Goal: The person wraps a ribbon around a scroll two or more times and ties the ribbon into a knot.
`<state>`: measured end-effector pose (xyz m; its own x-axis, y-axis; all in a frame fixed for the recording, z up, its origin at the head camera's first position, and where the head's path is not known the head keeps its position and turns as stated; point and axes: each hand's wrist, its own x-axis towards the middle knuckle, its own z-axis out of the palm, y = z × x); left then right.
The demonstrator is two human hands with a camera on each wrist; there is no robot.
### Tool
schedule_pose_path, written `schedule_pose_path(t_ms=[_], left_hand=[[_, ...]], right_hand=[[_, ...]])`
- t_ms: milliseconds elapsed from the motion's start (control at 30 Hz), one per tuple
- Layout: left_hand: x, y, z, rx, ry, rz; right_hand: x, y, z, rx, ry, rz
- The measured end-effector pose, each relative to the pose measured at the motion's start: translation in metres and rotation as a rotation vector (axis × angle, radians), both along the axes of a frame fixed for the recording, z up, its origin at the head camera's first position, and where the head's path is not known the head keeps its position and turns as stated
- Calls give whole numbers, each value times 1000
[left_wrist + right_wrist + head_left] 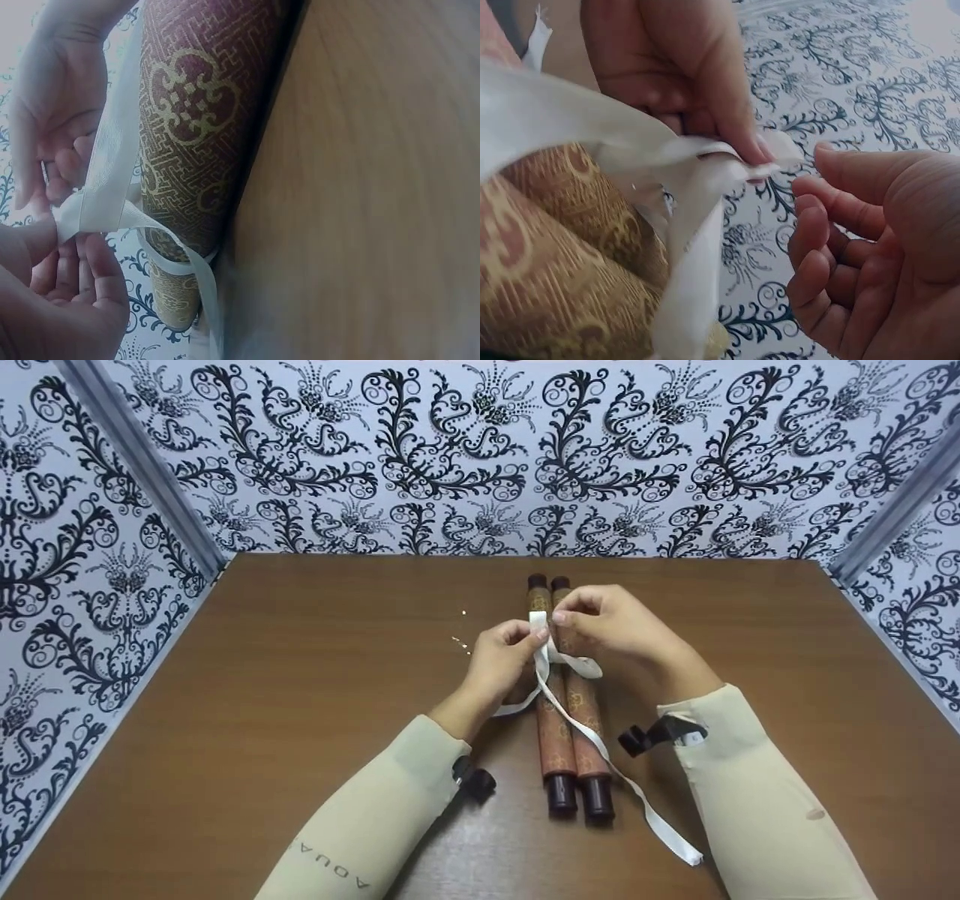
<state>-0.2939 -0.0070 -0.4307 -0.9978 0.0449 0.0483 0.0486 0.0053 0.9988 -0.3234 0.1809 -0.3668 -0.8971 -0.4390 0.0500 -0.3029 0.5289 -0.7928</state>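
Note:
Two long rolls of a scroll, a left roll [556, 742] and a right roll [586, 761], lie side by side, covered in red-to-gold patterned brocade with dark knobs at their ends. A white ribbon [670, 834] goes round them toward the far end and forms a raised loop. My left hand [496, 660] pinches this ribbon between thumb and fingers above the rolls. Just right of the loop is my right hand [626, 626]; in the right wrist view its fingers [810, 225] are loosely curled, with a gap between them and the ribbon.
The rolls lie on a brown wooden table [300, 682]. Small pale crumbs [460, 642] lie left of the far part of the rolls. Walls [465, 457] with black scrollwork patterns stand behind and at both sides. One ribbon tail trails toward the right forearm.

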Motion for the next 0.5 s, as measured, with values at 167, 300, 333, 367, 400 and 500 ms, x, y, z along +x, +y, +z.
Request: schedule_pose_path(t_ms=[167, 300, 333, 367, 400, 500], left_hand=[[-1, -1, 0, 3, -22, 19], [0, -1, 1, 1, -26, 15], [0, -1, 1, 2, -26, 13], [1, -1, 1, 8, -27, 8], [1, -1, 1, 14, -28, 5], [2, -1, 1, 27, -27, -3]], right_hand=[[-2, 10, 0, 141, -23, 39], [-2, 15, -1, 300, -37, 96], [-2, 15, -1, 333, -40, 109], [-2, 16, -1, 367, -35, 125], [-2, 16, -2, 397, -30, 140], [-2, 17, -4, 464, 4, 187]])
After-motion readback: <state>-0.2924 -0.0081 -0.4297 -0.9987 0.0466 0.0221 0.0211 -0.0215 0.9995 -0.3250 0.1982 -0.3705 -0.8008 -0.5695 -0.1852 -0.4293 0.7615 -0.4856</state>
